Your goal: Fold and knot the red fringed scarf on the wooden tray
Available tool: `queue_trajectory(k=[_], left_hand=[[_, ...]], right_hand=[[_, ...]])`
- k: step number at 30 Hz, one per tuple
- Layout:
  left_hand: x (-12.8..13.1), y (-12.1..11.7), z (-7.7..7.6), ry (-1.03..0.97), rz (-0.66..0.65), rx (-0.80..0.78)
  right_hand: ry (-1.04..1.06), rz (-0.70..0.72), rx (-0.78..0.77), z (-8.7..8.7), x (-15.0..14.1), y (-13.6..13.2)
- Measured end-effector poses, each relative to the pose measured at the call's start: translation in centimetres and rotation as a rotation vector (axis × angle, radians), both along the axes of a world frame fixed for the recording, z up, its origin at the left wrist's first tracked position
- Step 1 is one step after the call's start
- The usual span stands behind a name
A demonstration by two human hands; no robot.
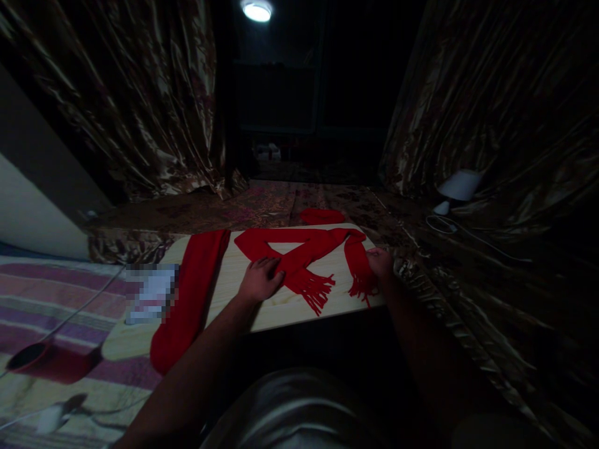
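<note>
A red fringed scarf (299, 259) lies on a light wooden board, looped so that one part crosses over another. Both fringed ends point toward me. My left hand (262, 280) rests on the crossed part, fingers laid over the cloth and thumb apart. At the board's right end, my right hand (381, 263) has its fingers closed on the side edge of the scarf's shorter hanging end; the fingertips are partly dark. To the left, a folded red cloth (191, 293) runs across the board and drapes over its near edge.
The wooden board (276, 312) stands beside a striped bedspread (56, 280). A pixelated sheet (152, 293) lies at its left. Beyond are another red cloth (322, 216) and a patterned cover (206, 209). A small white lamp (461, 186) with its cable is at right; a red cylindrical object (60, 363) lies left.
</note>
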State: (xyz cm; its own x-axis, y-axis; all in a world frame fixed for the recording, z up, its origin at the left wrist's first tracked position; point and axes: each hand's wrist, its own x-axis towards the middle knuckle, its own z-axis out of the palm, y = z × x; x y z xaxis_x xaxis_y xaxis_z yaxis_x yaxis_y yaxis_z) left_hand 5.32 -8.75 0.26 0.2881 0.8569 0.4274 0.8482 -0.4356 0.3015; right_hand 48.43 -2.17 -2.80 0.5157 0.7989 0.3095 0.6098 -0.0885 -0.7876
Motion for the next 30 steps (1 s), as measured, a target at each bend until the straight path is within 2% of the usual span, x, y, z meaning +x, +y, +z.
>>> queue_trajectory(k=[3,15,30], left_hand=[[0.1,-0.1,0.1,-0.001,0.007,-0.003],[0.0,0.2,-0.1,0.025,0.0,0.019],[-0.2,0.3,0.1,0.024,-0.016,0.02]], right_hand=[[0.048,-0.032,-0.018,0.3,-0.2,-0.2],[0.086,-0.009,0.028,0.5,-0.8,-0.5],[0.062,-0.02,0.01,1.2,-0.9,-0.8]])
